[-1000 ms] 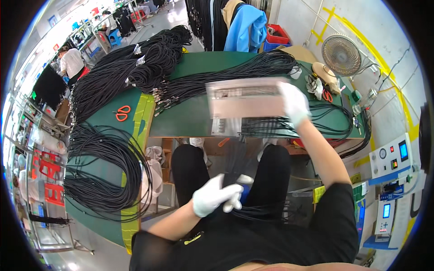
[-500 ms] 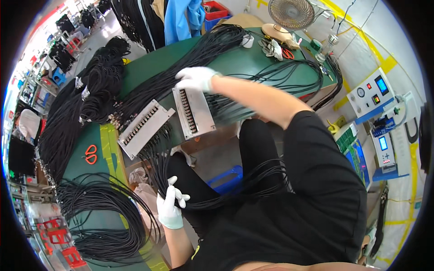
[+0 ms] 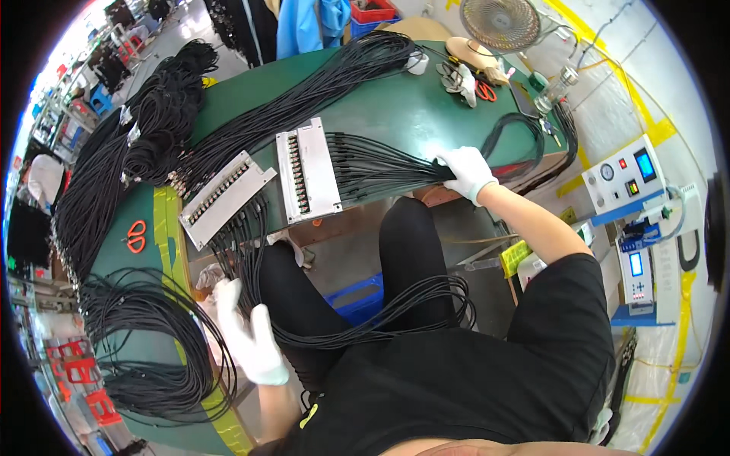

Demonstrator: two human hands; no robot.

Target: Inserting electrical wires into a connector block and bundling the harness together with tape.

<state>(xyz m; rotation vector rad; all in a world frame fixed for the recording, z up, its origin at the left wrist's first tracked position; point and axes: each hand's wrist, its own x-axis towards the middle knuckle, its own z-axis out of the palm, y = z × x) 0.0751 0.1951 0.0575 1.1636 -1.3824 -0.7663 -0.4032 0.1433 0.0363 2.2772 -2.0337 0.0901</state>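
My white-gloved right hand [image 3: 465, 172] is closed round a gathered bundle of black cables [image 3: 384, 161]. These fan out from one side of a light-grey metal fixture [image 3: 314, 171] holding a row of metal connector ends. To its left lies a second, tilted fixture [image 3: 226, 199] of the same kind. Black cables [image 3: 249, 262] hang from that one over the table edge and run across my lap. Beside those hanging cables, my gloved left hand [image 3: 252, 334] has its thumb and fingers apart. It seems to hold nothing; whether it touches the cables I cannot tell.
Long black cable bundles [image 3: 304, 95] stretch over the green table [image 3: 247, 90]. A coiled bundle [image 3: 205, 365] and orange-handled scissors [image 3: 135, 237] lie at the left. A fan [image 3: 500, 24] stands at the far right, and control boxes [image 3: 623, 178] are at the right wall.
My right hand has moved right from the upright fixture and now grips its cables, drawn into one bundle. My left hand has let go of the hanging cables and opened, shifting left.
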